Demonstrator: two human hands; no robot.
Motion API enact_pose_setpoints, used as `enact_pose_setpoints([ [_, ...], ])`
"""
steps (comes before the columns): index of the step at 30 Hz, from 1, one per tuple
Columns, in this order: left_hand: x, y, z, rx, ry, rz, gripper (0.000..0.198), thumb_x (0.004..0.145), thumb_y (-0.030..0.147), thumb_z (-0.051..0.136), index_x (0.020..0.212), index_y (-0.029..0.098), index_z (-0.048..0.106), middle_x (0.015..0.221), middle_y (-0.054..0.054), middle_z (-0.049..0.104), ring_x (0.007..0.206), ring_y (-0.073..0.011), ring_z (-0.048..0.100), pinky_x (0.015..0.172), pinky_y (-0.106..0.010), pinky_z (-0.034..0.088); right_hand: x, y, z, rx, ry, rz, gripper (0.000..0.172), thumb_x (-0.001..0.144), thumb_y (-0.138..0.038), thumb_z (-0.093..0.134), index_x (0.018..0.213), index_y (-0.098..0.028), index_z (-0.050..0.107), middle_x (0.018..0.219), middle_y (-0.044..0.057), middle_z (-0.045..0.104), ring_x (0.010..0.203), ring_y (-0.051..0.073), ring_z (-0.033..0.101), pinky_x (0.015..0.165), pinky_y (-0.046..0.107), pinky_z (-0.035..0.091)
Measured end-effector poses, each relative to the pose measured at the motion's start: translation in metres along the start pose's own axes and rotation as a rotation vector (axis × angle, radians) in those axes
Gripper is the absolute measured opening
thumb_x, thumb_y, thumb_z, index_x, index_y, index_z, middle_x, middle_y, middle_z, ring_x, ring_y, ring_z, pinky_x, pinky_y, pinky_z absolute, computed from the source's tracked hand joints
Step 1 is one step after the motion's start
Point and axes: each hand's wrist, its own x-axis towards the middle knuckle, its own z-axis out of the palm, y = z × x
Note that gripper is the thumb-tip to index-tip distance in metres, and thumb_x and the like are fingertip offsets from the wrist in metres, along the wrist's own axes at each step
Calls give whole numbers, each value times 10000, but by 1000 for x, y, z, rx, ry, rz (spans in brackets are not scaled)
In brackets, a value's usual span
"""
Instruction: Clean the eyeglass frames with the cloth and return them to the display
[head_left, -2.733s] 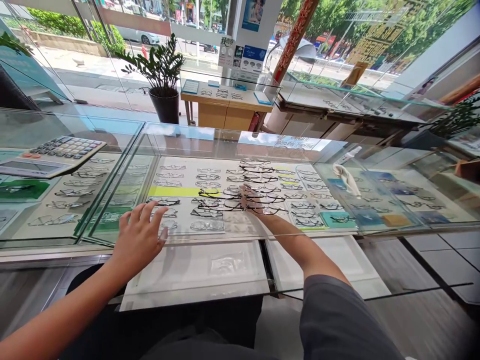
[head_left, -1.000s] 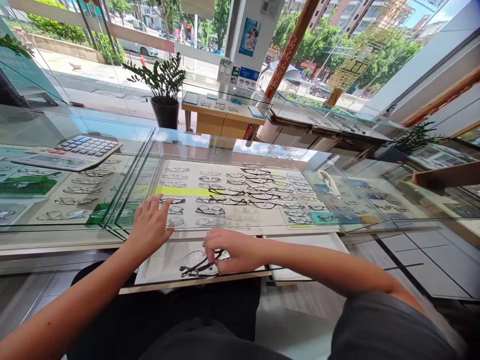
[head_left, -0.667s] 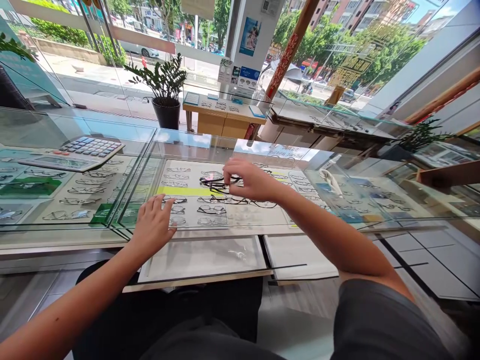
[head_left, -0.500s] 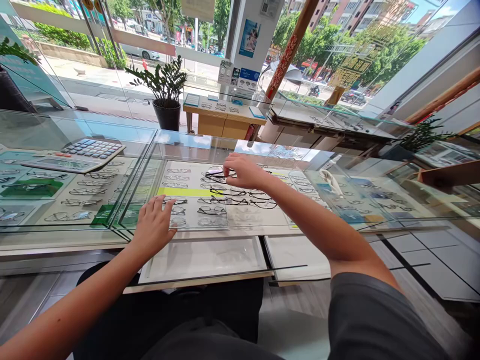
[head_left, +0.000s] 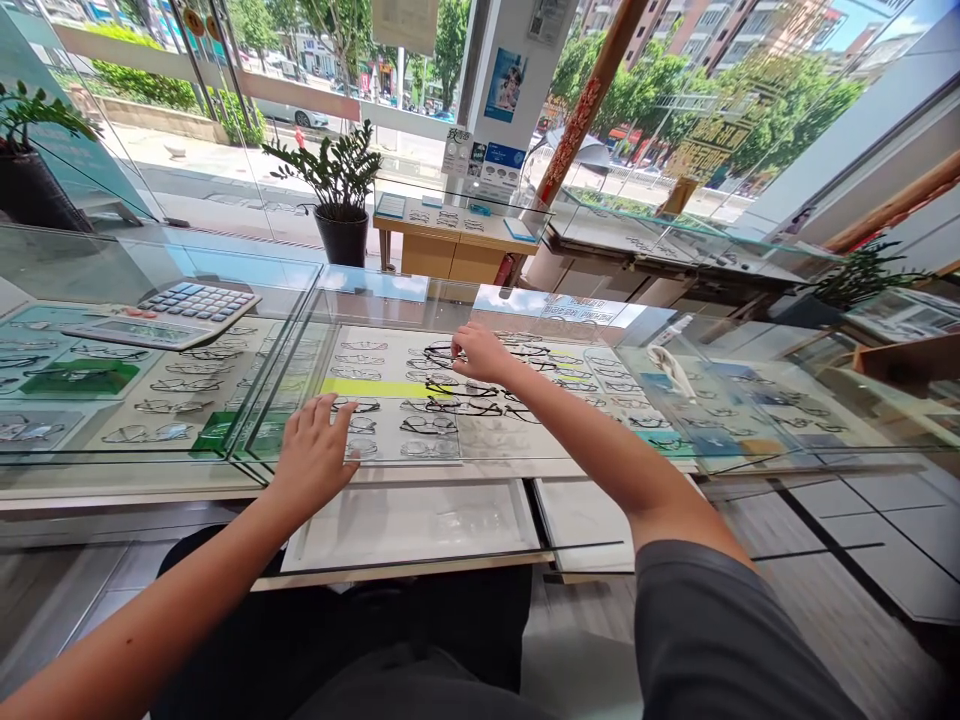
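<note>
1 shallow white tray (head_left: pixel 375 515) nearest. Got the left hand (head_left: pixel 313 450) spread at the front of a clear glass display case (head_left: pixel 487 476), holding nothing. Got the right hand (head_left: pixel 480 352) up at a black-framed pair of eyeglasses (head_left: pixel 441 354) toward the back; can't tell if pinching or just touching. Was down over the tray 1 second ago, so likely at the setting-down stage now. Farther off, green leafy plant (head_left: pixel 330 185) in a black pot (head_left: pixel 343 238).
</note>
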Motion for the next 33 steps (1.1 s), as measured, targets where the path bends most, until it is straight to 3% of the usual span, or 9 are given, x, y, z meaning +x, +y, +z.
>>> enact_pose_setpoints([
  [11,0,1,-1,-7,-10,2,611,947,279,641,1537,138,574,1617,-272,533,1531,-469,470,1231,-607,417,1,6,12,29,-13,12,90,874,-172,692,962,-173,710,1068,140,739,1045,313,588,951,407,405],
  [25,1,2,-3,-16,-37,-16,616,946,282,646,1542,150,563,1628,-275,533,1550,-461,464,1237,-611,406,-5,8,7,79,-30,-10,27,866,-207,717,882,-190,702,1006,112,708,1002,288,566,963,403,400],
  [33,1,2,-4,-31,-39,-11,619,944,278,644,1542,146,559,1632,-273,524,1554,-464,455,1248,-612,397,-8,10,6,90,-47,9,90,848,-202,757,907,-196,689,1059,109,723,1026,286,581,973,392,396],
])
